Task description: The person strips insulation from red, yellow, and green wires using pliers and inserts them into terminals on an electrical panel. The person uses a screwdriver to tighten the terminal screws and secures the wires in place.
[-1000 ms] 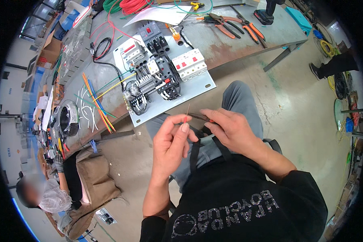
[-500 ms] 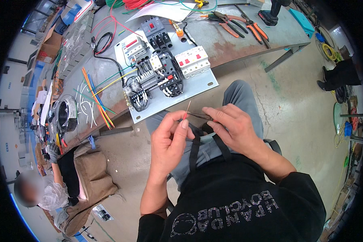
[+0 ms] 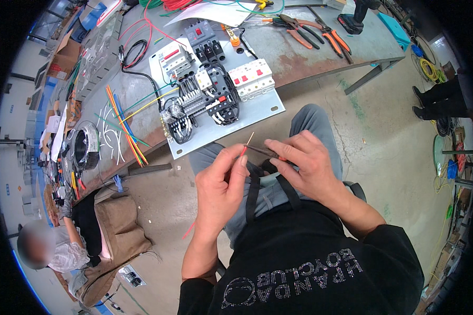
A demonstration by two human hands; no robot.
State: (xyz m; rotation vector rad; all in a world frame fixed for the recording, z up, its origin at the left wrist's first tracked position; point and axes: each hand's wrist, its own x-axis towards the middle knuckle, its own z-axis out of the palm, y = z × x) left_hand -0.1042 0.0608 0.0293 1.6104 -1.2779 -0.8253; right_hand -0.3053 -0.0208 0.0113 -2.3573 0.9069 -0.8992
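Note:
My left hand (image 3: 219,181) pinches a thin red wire (image 3: 244,151) between thumb and forefinger. Its bare copper end (image 3: 251,137) points up and slightly right, and the red tail shows beside my left forearm. A slim, dark-jawed hand tool, probably pliers (image 3: 261,151), sits in my right hand (image 3: 310,165), its handle mostly covered by the fingers. The jaws reach across to the wire just below the bare copper; whether they grip it I cannot tell. Both hands are above my lap, in front of a metal mounting plate (image 3: 252,116) carrying breakers, contactors and terminal blocks.
The plate overhangs the metal workbench (image 3: 294,73). On the bench lie orange-handled pliers (image 3: 299,32), a cordless drill (image 3: 353,17), coloured wire lengths (image 3: 125,126) and a black coil (image 3: 84,149). A co-worker (image 3: 63,249) sits at the left; another person's legs (image 3: 441,100) show at right.
The wire's bare tip has tilted to the right, and its red tail has come out beside my left forearm. My left hand has turned slightly. The co-worker's gloved hand has lowered.

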